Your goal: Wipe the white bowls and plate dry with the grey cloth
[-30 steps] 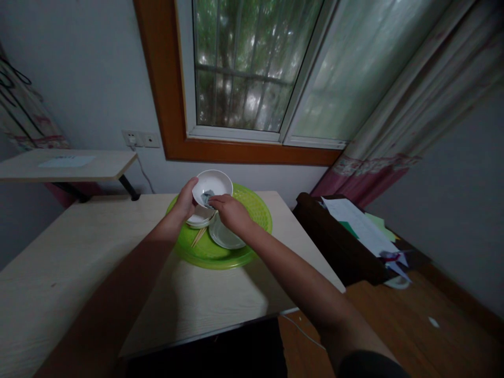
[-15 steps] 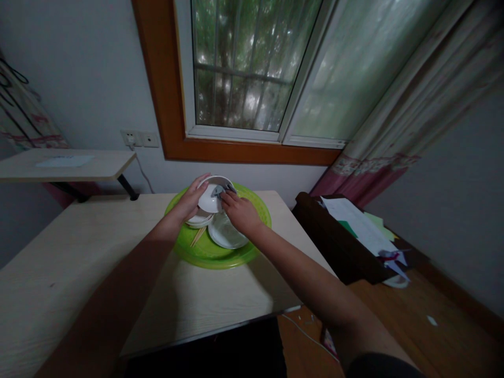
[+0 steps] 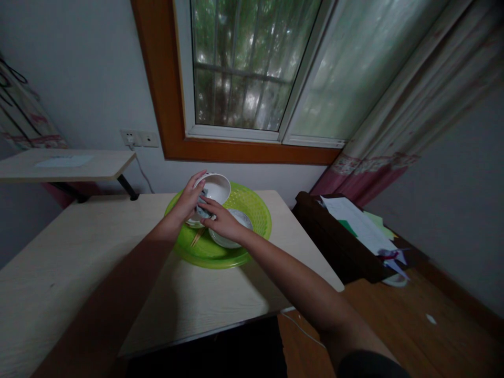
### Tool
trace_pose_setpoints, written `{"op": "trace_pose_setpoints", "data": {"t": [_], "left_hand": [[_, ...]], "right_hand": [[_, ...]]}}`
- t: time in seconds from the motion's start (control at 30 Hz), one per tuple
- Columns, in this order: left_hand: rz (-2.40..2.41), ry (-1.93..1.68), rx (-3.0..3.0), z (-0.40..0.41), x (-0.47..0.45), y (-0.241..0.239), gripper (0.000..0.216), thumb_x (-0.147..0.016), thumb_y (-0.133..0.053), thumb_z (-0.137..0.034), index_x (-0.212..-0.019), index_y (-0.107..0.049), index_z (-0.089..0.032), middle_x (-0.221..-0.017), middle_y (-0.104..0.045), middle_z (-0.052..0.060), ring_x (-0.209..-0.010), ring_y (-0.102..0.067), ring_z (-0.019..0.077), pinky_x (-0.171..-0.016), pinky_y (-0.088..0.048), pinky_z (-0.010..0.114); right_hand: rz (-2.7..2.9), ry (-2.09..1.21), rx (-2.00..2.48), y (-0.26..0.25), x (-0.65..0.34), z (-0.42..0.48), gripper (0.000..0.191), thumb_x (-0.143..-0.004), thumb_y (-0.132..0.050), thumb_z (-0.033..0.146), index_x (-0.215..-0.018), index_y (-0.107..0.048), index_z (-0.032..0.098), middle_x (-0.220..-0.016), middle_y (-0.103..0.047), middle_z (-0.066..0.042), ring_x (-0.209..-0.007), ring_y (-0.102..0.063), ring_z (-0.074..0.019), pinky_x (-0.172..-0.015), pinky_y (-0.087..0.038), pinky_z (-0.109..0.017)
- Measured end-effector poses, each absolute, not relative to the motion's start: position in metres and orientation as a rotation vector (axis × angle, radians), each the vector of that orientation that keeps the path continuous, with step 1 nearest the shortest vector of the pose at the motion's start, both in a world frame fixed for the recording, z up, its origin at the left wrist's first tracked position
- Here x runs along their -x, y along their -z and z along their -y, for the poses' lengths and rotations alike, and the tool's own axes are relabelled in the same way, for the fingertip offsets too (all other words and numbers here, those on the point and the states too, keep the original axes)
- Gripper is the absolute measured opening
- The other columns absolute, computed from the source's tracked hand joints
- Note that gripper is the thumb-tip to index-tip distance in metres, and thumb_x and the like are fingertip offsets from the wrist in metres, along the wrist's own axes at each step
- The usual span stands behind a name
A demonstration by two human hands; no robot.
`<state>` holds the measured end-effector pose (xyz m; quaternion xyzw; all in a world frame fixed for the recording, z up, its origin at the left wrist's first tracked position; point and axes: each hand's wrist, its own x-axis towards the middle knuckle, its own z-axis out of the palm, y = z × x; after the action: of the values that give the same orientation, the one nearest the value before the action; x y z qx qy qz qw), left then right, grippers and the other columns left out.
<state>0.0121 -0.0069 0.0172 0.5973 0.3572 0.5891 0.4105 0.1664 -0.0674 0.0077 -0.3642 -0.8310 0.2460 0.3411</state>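
Note:
My left hand (image 3: 188,200) grips a white bowl (image 3: 219,188) by its left side, tilted above a green plastic basket (image 3: 255,202). Bunched in my right hand (image 3: 220,220) is a grey cloth (image 3: 204,206), pressed against the near left part of the bowl. Below my right hand, a white patterned dish (image 3: 242,218) lies in the basket, partly covered by the hand. More white dishes (image 3: 193,222) sit at the basket's left, mostly hidden under the held bowl. Wooden chopsticks (image 3: 198,237) lie beside them on the basket floor.
The basket stands on a pale wooden table (image 3: 118,231) below a window. A raised shelf (image 3: 98,163) with a paper on it is at the left. To the right, a dark brown piece of furniture (image 3: 326,236) carries papers (image 3: 358,226). A cable (image 3: 303,331) runs over the floor.
My right hand with the cloth has moved left and down, from the bowl's right side to its near left. The bowl has turned and tilted in my left hand.

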Motion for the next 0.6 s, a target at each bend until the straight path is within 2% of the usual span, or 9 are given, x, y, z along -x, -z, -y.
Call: {"op": "trace_pose_setpoints", "data": {"t": [0.1,0.23,0.37,0.47,0.6], "left_hand": [[-0.886,-1.503,-1.478,0.007,-0.013,-0.017,0.049,-0.096,-0.057,-0.048,-0.140,-0.057,-0.028,-0.151,-0.057,0.009,-0.124,-0.061,0.0236,-0.104,-0.052,0.038],[-0.793,-1.490,-1.343,0.008,-0.016,-0.018,0.054,-0.094,-0.061,-0.047,-0.143,-0.053,-0.025,-0.143,-0.062,0.011,-0.113,-0.066,0.0224,-0.094,-0.056,0.035],[-0.745,-1.497,-1.256,0.009,-0.018,-0.019,0.055,-0.092,-0.065,-0.047,-0.141,-0.054,-0.026,-0.140,-0.063,0.011,-0.107,-0.067,0.0209,-0.087,-0.057,0.031],[-0.749,-1.475,-1.219,0.009,-0.019,-0.018,0.057,-0.091,-0.066,-0.047,-0.141,-0.053,-0.026,-0.139,-0.064,0.010,-0.107,-0.068,0.0209,-0.087,-0.057,0.031],[-0.757,-1.412,-1.226,0.009,-0.021,-0.016,0.056,-0.090,-0.067,-0.047,-0.140,-0.054,-0.025,-0.141,-0.063,0.010,-0.108,-0.068,0.0211,-0.087,-0.057,0.031]], "right_hand": [[2.341,-0.450,1.010,-0.014,-0.176,0.073,0.049,-0.094,-0.062,0.021,-0.143,-0.061,0.017,-0.163,-0.042,-0.015,-0.150,-0.043,-0.0261,-0.125,-0.035,-0.045],[2.554,-0.056,1.169,-0.029,-0.191,0.083,0.043,-0.096,-0.058,0.021,-0.139,-0.062,0.018,-0.163,-0.043,-0.013,-0.138,-0.055,-0.0270,-0.114,-0.049,-0.043],[2.617,0.300,1.276,-0.038,-0.203,0.084,0.040,-0.100,-0.049,0.016,-0.138,-0.058,0.017,-0.161,-0.046,-0.015,-0.144,-0.048,-0.0287,-0.102,-0.056,-0.043],[2.601,0.492,1.294,-0.039,-0.209,0.079,0.042,-0.104,-0.038,0.014,-0.142,-0.054,0.015,-0.161,-0.044,-0.018,-0.150,-0.040,-0.0300,-0.103,-0.054,-0.049],[2.561,0.596,1.293,-0.037,-0.212,0.073,0.048,-0.104,-0.036,0.012,-0.150,-0.047,0.013,-0.164,-0.040,-0.021,-0.154,-0.034,-0.0330,-0.114,-0.041,-0.061]]}}
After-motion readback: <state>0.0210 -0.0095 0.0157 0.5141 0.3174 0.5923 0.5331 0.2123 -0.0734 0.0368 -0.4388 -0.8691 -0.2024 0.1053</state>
